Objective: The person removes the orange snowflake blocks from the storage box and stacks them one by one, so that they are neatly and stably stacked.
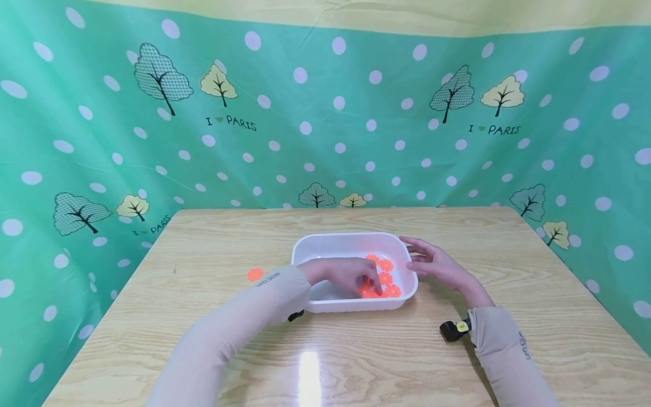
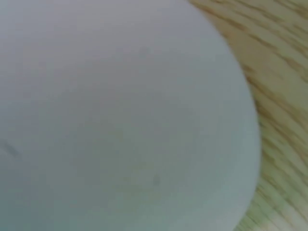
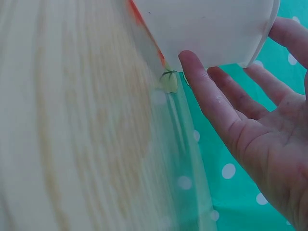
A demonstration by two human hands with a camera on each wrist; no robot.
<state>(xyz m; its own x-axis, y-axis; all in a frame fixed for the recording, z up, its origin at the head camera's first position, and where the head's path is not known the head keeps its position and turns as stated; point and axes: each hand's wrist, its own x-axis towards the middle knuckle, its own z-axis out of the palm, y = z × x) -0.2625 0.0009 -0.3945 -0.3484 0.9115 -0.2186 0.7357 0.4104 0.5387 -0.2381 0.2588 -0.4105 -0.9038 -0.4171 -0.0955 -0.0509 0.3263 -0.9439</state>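
Observation:
A white rectangular plastic tub point(image 1: 351, 306) sits on the table, with several orange flower-shaped pieces point(image 1: 385, 264) at its right end. My left hand point(image 1: 351, 274) reaches down into the tub, fingers bent among the pieces; whether it pinches one is hidden. Only the tub's pale, blurred wall point(image 2: 130, 115) fills most of the left wrist view. At the tub's right end, my right hand point(image 1: 439, 264) rests against it, thumb at the rim. In the right wrist view the fairly straight fingers point(image 3: 211, 98) lie along the outer wall.
A single orange flower-shaped piece point(image 1: 255, 274) lies on the wooden table point(image 1: 213, 237) left of the tub. A green dotted curtain point(image 1: 325, 102) stands behind and along both sides of the table. A black wrist camera point(image 1: 452, 331) hangs under the right sleeve.

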